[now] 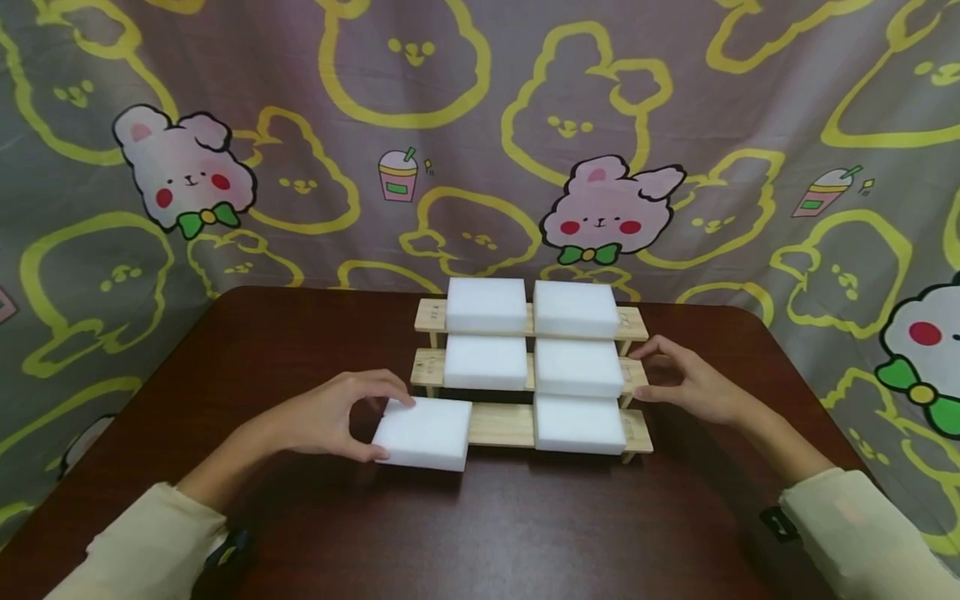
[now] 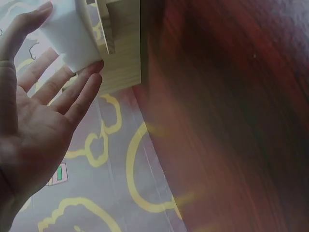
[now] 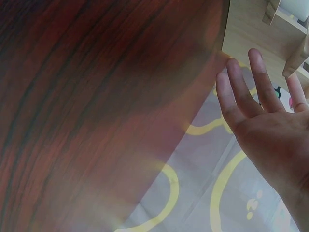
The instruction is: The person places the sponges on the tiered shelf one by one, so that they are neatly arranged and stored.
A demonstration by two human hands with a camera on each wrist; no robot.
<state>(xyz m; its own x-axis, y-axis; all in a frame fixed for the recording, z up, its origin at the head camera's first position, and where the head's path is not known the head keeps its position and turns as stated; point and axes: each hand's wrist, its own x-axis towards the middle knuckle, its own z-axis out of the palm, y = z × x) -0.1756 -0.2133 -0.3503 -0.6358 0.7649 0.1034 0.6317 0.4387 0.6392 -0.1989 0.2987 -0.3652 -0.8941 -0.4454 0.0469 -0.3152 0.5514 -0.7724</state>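
Observation:
In the head view my left hand pinches a white foam block by its left side, thumb at the front and fingers at the back. This block overlaps the left end of the lowest step of a three-step wooden rack and hides it. The left wrist view shows the same foam block between thumb and fingertips. My right hand holds the right end of the middle step, thumb at its front edge and forefinger at its back. The other fingers of the right hand stretch out, apart from the rack.
Two white blocks each stand on the top step, one of them a left block, and on the middle step. One block sits at the lowest step's right. The rack stands on a dark reddish table, before a patterned curtain.

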